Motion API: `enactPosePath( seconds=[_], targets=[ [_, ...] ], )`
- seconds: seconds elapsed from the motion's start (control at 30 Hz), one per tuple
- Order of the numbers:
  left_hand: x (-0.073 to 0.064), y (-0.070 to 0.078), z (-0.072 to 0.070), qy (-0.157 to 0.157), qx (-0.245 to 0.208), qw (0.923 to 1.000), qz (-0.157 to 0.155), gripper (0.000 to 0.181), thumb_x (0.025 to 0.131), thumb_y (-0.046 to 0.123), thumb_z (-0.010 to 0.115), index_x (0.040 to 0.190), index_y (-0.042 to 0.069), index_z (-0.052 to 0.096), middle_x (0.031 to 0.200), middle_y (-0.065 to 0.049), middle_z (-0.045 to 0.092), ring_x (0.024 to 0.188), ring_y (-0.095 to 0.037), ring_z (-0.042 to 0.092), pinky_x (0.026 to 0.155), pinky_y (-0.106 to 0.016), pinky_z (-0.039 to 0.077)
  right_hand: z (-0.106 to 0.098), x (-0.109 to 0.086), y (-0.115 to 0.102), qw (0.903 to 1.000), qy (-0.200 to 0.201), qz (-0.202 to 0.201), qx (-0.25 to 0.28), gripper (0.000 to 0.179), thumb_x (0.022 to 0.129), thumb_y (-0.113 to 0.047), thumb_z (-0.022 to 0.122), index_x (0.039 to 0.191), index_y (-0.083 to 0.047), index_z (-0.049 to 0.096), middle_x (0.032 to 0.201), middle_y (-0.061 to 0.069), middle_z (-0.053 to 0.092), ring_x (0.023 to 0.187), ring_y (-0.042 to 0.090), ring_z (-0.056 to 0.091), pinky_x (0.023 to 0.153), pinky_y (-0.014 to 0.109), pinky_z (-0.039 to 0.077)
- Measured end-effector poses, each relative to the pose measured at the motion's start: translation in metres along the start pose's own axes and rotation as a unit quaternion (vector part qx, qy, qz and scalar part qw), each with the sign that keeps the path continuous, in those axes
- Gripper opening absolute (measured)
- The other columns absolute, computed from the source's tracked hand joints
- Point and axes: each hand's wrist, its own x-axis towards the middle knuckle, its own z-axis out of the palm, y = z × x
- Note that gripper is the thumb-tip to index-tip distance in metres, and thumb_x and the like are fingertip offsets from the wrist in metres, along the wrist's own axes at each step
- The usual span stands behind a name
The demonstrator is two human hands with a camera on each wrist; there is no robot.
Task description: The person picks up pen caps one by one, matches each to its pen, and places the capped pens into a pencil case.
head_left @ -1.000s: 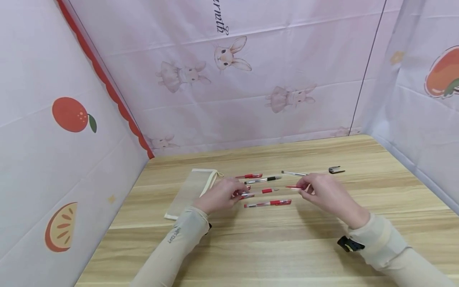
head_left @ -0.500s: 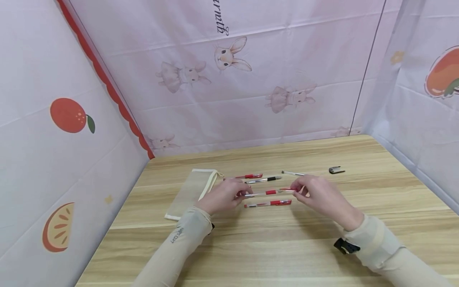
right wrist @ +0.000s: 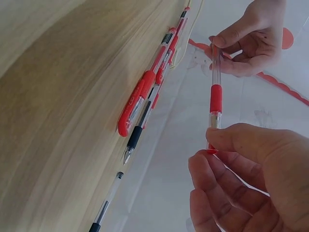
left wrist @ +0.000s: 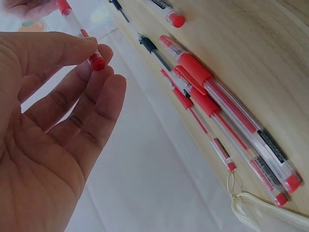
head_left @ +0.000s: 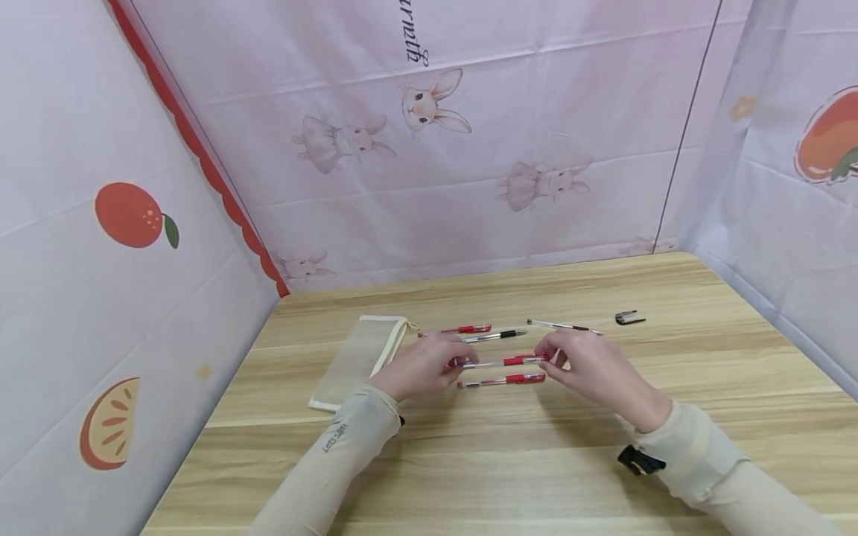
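Observation:
A clear-barrelled red pen point(head_left: 512, 362) is held level between both hands, just over the tabletop. My left hand point(head_left: 422, 366) pinches its rear end between thumb and fingers; the red end plug point(left wrist: 98, 64) shows at the fingertips in the left wrist view. At the tip end, my right hand point(head_left: 590, 368) pinches a clear cap with a red end point(right wrist: 212, 151), which sits over the pen's point, in line with the barrel. Nearest in front lies a capped red pen point(head_left: 503, 380). Behind are an uncapped black pen point(head_left: 499, 336) and another red pen point(head_left: 469, 329).
A second black pen point(head_left: 563, 326) lies behind my right hand. Small black pen-cap pieces point(head_left: 628, 318) rest farther right. A pale mesh zip pouch point(head_left: 351, 361) lies left, partly covered by my left arm. Printed cloth walls point(head_left: 429, 223) border the table point(head_left: 523, 461) at the back and sides.
My right hand has moved left with the red cap, bringing it onto the pen's tip. The pen in my left hand has shifted slightly right.

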Motion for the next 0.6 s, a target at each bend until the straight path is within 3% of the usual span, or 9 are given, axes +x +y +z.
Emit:
enactPosePath(
  seconds=[0.17,0.43,0.6],
  targets=[
    [0.0023,0.0028,-0.0005,0.006,-0.007,0.9999,0.006,0.024,0.099,-0.004,0.066,0.115,0.008,0.08,0.113,-0.006,0.079,0.097,-0.015,0.068,0.089,-0.029,0.059,0.001,-0.0001,0.0001,0.9999,0.008,-0.008,-0.004,0.011,0.091,-0.01,0.084,0.1,-0.015,0.08,0.091,-0.007,0.075,0.077,0.003,0.067,0.066,0.025,0.055],
    [0.0053,0.0012,0.0049,0.021,0.014,0.9992,0.03,0.026,0.098,-0.007,0.065,0.113,0.007,0.08,0.111,-0.004,0.079,0.104,-0.017,0.072,0.097,-0.032,0.06,0.0018,-0.0008,0.0015,0.9992,0.025,-0.028,-0.015,0.014,0.088,-0.006,0.086,0.098,-0.013,0.081,0.09,-0.005,0.075,0.079,0.006,0.07,0.069,0.028,0.059],
    [0.0088,0.0015,0.0065,0.013,0.024,0.9994,0.022,0.027,0.098,-0.008,0.066,0.115,0.007,0.08,0.112,-0.003,0.079,0.104,-0.018,0.072,0.098,-0.033,0.06,0.0019,-0.0021,0.0023,0.9979,0.038,-0.048,-0.023,0.016,0.086,-0.002,0.086,0.098,-0.011,0.082,0.089,-0.004,0.076,0.078,0.007,0.07,0.069,0.029,0.059]
  ],
)
